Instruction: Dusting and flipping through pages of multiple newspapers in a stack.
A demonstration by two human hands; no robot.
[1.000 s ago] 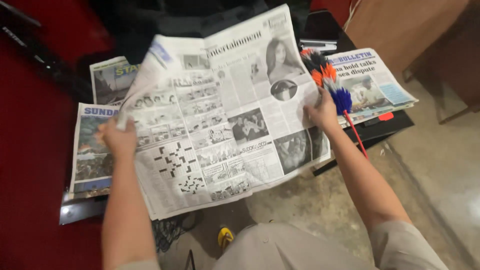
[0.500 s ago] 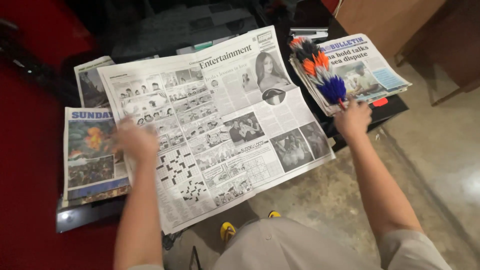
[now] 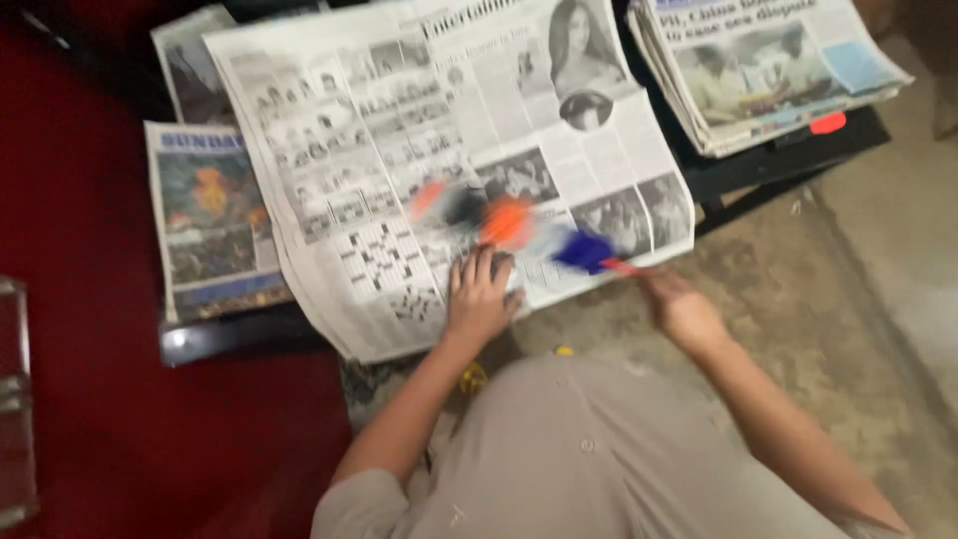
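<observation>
1. The left hand (image 3: 479, 299) lay flat on the open newspaper sheet (image 3: 399, 160), its fingers (image 3: 469, 271) spread and pressing the near edge, gripping nothing.
2. The right hand (image 3: 684, 311) was closed round the handle of a feather duster (image 3: 519, 222). The duster's orange, dark and blue feathers were blurred across the page, just beyond the left fingertips.
3. The sheet covered the dark table (image 3: 758, 170), and its near edge overhung the table below the left fingers.
4. To the left of those fingers lay a folded colour paper (image 3: 205, 225). Far beyond the right fingers sat a stack of papers (image 3: 758, 70).
5. Judging by its look, the sheet was thin, limp and easily torn, so it was best pinned flat or taken by an edge.
6. The duster seemed light and soft, with its thin handle the only firm hold.
</observation>
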